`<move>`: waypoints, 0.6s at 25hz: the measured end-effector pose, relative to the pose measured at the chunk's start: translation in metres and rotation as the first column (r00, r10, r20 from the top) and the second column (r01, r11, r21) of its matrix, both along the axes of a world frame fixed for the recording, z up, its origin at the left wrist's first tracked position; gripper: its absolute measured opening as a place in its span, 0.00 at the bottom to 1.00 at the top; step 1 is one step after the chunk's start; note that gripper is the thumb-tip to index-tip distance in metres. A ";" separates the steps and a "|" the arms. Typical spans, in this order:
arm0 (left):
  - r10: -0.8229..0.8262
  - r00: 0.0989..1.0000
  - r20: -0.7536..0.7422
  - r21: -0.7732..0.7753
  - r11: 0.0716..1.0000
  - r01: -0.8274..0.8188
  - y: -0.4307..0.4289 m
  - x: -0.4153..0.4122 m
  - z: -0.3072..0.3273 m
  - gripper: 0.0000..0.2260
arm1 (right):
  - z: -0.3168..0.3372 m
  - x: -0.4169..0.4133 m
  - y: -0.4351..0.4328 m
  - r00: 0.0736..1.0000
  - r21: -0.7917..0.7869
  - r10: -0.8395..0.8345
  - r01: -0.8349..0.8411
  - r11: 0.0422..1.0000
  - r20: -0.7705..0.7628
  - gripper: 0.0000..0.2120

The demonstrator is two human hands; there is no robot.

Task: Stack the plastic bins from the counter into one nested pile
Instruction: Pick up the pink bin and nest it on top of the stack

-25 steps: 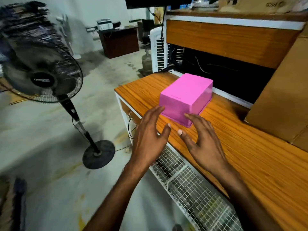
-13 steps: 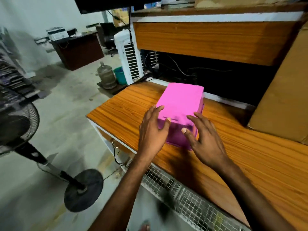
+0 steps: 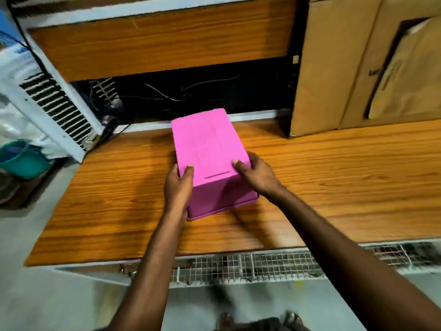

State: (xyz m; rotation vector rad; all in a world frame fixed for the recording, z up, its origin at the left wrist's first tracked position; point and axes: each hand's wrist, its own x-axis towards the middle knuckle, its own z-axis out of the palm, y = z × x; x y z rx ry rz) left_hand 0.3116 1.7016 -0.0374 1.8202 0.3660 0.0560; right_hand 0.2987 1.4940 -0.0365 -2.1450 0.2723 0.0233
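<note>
A pink plastic bin (image 3: 210, 149) stands upside down on the wooden counter (image 3: 334, 187), its flat base facing up and its rim at the near end. My left hand (image 3: 177, 185) grips its near left corner, thumb on top. My right hand (image 3: 256, 174) grips its near right side, thumb on the base. Whether other bins are nested under it cannot be seen.
Large cardboard boxes (image 3: 362, 68) stand on the counter at the back right. A dark recess with cables (image 3: 191, 91) lies behind the bin under a wooden shelf. A white air cooler (image 3: 45, 99) and a teal bucket (image 3: 20, 158) are on the left. Wire mesh (image 3: 274, 266) fronts the counter.
Both hands reached forward and closed on the near end of the pink bin. My view swung right and now faces the counter squarely.
</note>
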 end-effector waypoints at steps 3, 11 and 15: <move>-0.092 0.992 0.081 -0.040 0.995 0.095 -0.010 -0.008 0.005 0.25 | 0.006 -0.015 -0.009 0.990 0.127 -0.113 0.103 0.986 0.078 0.24; -0.283 0.869 0.406 -0.243 0.883 0.401 -0.063 -0.031 0.069 0.16 | 0.065 -0.102 -0.073 0.898 0.435 -0.381 0.259 0.863 0.221 0.22; -0.376 0.825 0.422 -0.283 0.810 0.514 -0.087 -0.042 0.080 0.09 | 0.081 -0.131 -0.092 0.898 0.460 -0.369 0.230 0.858 0.241 0.36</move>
